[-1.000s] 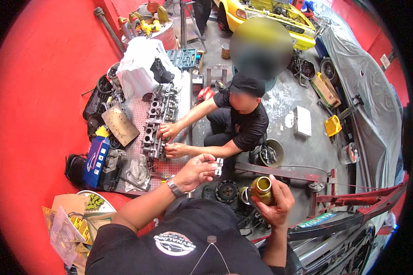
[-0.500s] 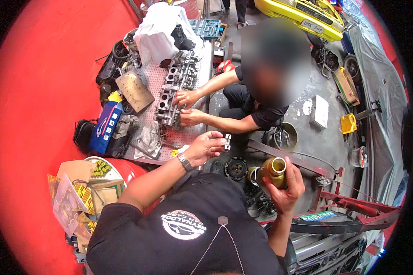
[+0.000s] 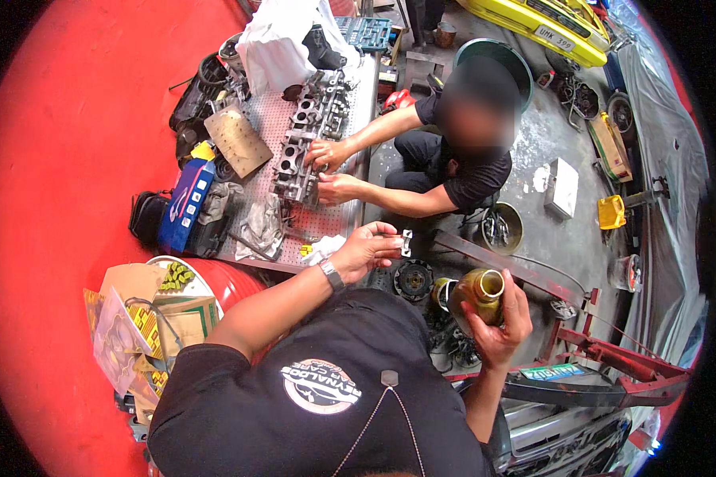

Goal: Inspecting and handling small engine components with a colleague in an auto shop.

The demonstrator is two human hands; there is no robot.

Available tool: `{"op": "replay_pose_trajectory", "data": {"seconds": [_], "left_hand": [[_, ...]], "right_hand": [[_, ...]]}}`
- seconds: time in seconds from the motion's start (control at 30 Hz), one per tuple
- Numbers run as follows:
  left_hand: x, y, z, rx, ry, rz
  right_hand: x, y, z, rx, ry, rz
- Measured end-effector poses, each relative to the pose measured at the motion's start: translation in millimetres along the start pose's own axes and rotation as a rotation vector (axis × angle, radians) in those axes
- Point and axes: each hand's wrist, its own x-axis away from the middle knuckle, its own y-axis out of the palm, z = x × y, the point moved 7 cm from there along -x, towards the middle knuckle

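Pinching a small metal piece between thumb and fingers, your left hand is almost closed, to the right of the cylinder head and nearer to you. The piece has its long axis running away from your body, crosswise to your fingers; which end is its front cannot be told. Your right hand is curled around an olive-coloured bottle, farther to the right of the cylinder head, also on your side. The bottle is tilted, its uncapped mouth facing up and rightward. Your fingers hide part of it, and its contents are hard to make out. At the cylinder head, a co-worker's two hands cover part of its right edge. Beyond it, a white cloth covers something unrecognisable; far rightward, a yellow car is cut off.
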Motion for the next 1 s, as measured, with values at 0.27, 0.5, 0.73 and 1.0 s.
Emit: {"op": "replay_pose_trajectory", "data": {"seconds": [0.27,0.5,0.73,1.0], "left_hand": [[3,-14,-4,0.025,0.006,0.053],[-5,-40,-4,0.065,0.054,0.098],[-12,-62,1,0.119,0.133,0.155],[-13,-72,3,0.15,0.158,0.195]], "right_hand": [[1,5,1,-0.012,-0.004,0.001],[2,10,3,-0.023,0.0,-0.013],[5,12,5,-0.01,-0.001,-0.008],[4,11,2,0.006,-0.018,-0.018]]}}
